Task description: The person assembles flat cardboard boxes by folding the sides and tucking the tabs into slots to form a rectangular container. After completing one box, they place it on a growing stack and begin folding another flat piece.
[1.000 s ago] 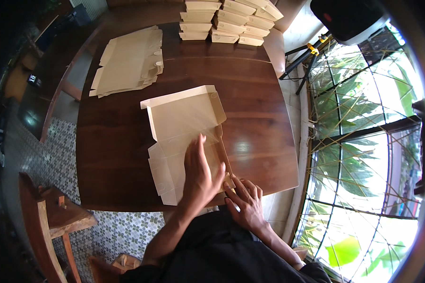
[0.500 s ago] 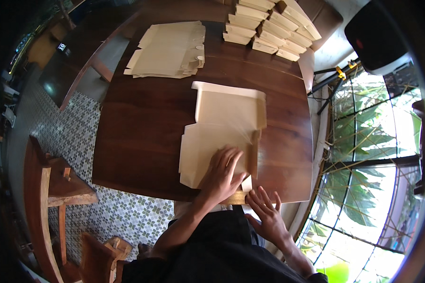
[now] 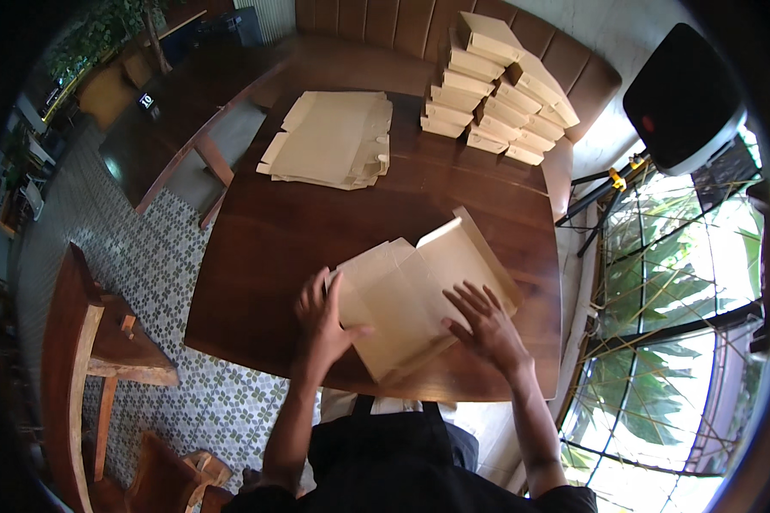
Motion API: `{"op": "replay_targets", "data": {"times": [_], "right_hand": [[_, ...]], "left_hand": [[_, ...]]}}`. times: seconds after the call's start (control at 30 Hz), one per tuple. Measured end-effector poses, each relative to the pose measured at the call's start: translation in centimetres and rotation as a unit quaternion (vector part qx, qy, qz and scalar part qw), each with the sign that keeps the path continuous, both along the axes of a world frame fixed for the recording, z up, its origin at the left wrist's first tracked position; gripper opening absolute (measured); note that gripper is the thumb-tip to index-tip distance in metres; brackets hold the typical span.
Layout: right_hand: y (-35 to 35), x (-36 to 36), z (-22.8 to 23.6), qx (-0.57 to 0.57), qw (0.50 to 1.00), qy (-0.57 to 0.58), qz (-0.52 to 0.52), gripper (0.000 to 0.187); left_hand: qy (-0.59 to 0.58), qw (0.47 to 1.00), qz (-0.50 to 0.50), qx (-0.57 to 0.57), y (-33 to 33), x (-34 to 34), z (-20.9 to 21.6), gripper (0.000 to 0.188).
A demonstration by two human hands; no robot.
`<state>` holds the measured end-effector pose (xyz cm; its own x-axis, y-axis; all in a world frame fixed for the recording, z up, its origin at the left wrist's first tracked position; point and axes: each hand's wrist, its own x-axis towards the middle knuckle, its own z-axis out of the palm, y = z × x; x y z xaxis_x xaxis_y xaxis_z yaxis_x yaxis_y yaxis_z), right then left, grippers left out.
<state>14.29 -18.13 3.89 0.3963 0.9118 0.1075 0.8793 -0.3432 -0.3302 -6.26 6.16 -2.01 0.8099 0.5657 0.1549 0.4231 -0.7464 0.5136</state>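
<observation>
The left hand (image 3: 323,318) is laid flat, fingers spread, on the near-left edge of the flat cardboard box blank (image 3: 419,295); the right hand (image 3: 486,325) is pressed open on its near-right part. The blank lies at the near edge of the worktop (image 3: 257,231). A fold appears to be being creased; raising a side panel would likely be called for next.

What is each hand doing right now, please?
Left hand: open, fingers spread, pressing flat on the cardboard box blank.
Right hand: open, palm down on the same blank, gripping nothing.
</observation>
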Motion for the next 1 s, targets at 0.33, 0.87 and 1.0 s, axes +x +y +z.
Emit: {"op": "replay_targets", "data": {"times": [0.33,0.87,1.0], "right_hand": [[-3.7,-2.9,0.2,0.048,0.993,0.104,-0.012,0.043],[-3.2,-2.5,-1.4,0.165,0.953,0.216,-0.135,0.033],[0.1,0.5,-3.9,0.202,0.906,0.217,-0.302,0.039]], "left_hand": [[-0.086,0.984,-0.146,-0.059,-1.2,5.9,4.1,0.036],[-0.007,0.974,-0.226,0.014,-3.1,9.7,1.8,0.046],[-0.089,0.97,-0.226,0.0,-4.2,11.6,0.3,0.043]]}}
